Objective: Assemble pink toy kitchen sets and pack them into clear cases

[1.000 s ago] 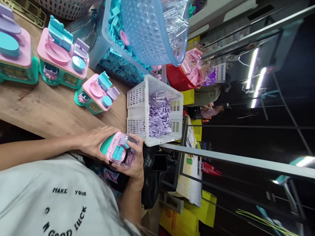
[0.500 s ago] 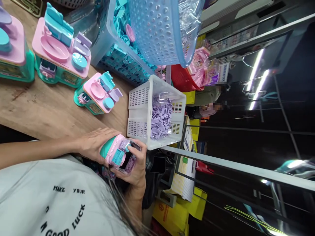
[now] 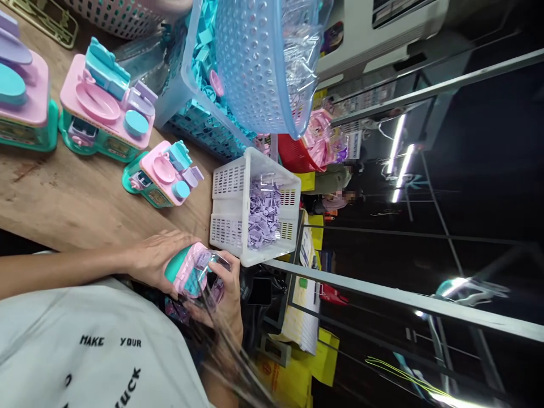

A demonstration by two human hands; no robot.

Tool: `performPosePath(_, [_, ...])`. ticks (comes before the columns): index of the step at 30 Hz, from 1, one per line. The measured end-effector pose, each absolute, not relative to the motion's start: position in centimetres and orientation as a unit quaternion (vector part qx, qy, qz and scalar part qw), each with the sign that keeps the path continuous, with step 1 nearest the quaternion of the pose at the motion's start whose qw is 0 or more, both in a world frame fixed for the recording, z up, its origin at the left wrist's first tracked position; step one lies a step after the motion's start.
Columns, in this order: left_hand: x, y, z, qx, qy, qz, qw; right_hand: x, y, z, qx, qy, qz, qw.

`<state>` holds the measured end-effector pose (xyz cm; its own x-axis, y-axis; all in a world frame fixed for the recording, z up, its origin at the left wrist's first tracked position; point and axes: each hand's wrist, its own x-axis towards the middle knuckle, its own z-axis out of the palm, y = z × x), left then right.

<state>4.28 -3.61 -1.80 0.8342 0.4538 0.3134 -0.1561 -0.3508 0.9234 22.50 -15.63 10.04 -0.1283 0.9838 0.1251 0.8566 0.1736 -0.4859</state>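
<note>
My left hand point(image 3: 152, 262) is wrapped round the teal base of a small toy kitchen point(image 3: 189, 273) with a pink top and teal and lilac parts. My right hand point(image 3: 227, 292) grips the opposite side, its fingers on a clear plastic cover point(image 3: 219, 262) at the toy's top. Loose hair strands hide part of that hand and toy. On the wooden table nearby stands a similar toy kitchen point(image 3: 164, 173) with a pink sink and teal lid. Two larger-looking ones, a middle toy kitchen point(image 3: 108, 107) and a cut-off toy kitchen point(image 3: 25, 96), stand farther along.
A white crate point(image 3: 229, 198) of lilac parts stands close beside my hands. Beyond it are a blue crate point(image 3: 170, 107) of teal parts, a blue perforated basket point(image 3: 250, 68) and a red basket point(image 3: 293, 154) of pink pieces. Yellow boxes point(image 3: 327, 357) stand to one side. A person point(image 3: 334, 181) is in the background.
The whole view has shifted slightly, with the crates and background sliding left. My hands still hold the toy kitchen, and hair now falls across it and my right hand.
</note>
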Motion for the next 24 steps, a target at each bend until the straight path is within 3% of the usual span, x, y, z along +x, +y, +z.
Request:
performPosePath(7, [4.2, -3.1, -3.0, 0.739, 0.048, 0.208, 0.639, 22.0, -15.7, 10.5, -0.623, -0.738, 0.174, 0.194])
performPosePath(13, [5.1, -4.2, -4.7, 0.716, 0.092, 0.184, 0.667, 21.1, -15.8, 11.5, -0.644, -0.721, 0.187, 0.175])
performPosePath(24, [4.7, -3.2, -1.4, 0.696, 0.075, 0.198, 0.686, 19.6, -14.0, 14.3, -0.662, -0.707, 0.229, 0.095])
